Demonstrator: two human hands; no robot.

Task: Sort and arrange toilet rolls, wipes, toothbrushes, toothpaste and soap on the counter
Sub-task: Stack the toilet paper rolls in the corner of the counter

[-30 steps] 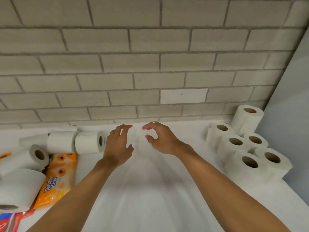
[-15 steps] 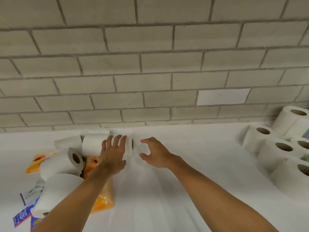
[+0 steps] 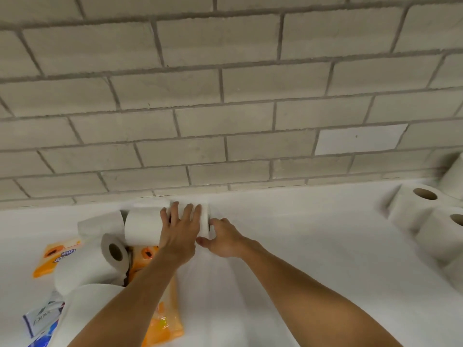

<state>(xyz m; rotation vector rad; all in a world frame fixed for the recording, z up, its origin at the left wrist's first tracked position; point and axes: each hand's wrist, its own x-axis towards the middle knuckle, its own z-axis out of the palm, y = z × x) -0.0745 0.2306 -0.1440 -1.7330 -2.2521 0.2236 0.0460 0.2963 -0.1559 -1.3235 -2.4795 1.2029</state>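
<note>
At the far left, a Dove soap box (image 3: 41, 319) and orange wipes packs (image 3: 53, 256) lie on the white tabletop (image 3: 300, 246) among loose toilet rolls (image 3: 87, 266). The left hand (image 3: 179, 236) rests with its fingers spread over a sideways toilet roll (image 3: 204, 222) near the brick wall (image 3: 225, 96). The right hand (image 3: 224, 237) pinches that roll's end, thumb underneath. Upright rolls (image 3: 413, 209) stand clustered at the far right.

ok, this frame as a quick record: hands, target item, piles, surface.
left hand: fingers laid across the toilet roll
right hand: curled at that roll's end
roll pose: on its side, by the brick wall
left pile: loose rolls, orange wipes pack, soap box
right group: upright rolls
surface: white counter
</note>
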